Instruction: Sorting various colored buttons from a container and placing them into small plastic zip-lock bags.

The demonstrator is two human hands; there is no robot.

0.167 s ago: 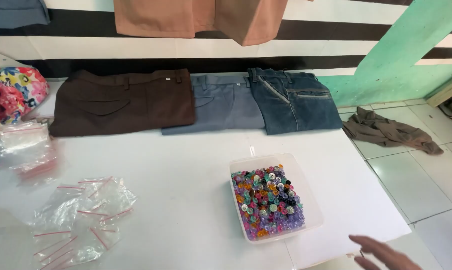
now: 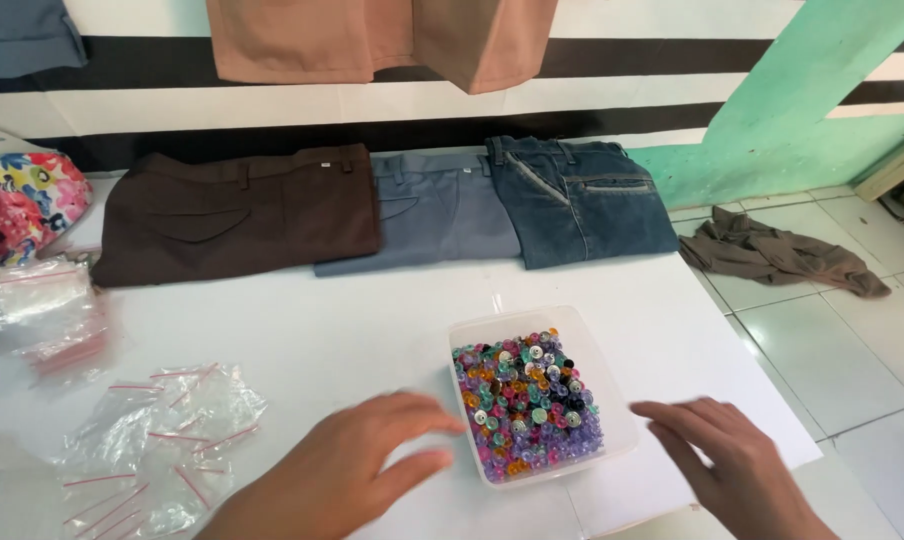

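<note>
A clear plastic tub [image 2: 612, 400] sits on the white worktop [image 2: 352, 330], near its right edge. The tub is full of small beads [image 2: 527, 405] in many colours: purple, pink, orange, green and black.

The person's left hand [image 2: 367, 470] comes in from the bottom. Its fingers are spread open and it holds nothing. The fingertips [image 2: 442, 420] are just beside the left wall of the tub, and it is hard to tell if they touch it. The right hand [image 2: 727, 465] is on the other side, near the right wall of the tub. It is open too, with fingers apart, and it holds nothing. The tub is between the two hands.

To the left lies a pile of small clear bags [image 2: 157, 440] with red strips. More bags [image 2: 47, 305] lie further back at the left, next to a flowery cloth [image 2: 22, 200].

At the back of the worktop lie three folded pairs of trousers side by side: brown trousers [image 2: 237, 215], grey trousers [image 2: 432, 210] and blue jeans [image 2: 582, 195]. A brown rag [image 2: 772, 255] lies on the tiled floor [image 2: 832, 360] to the right.
</note>
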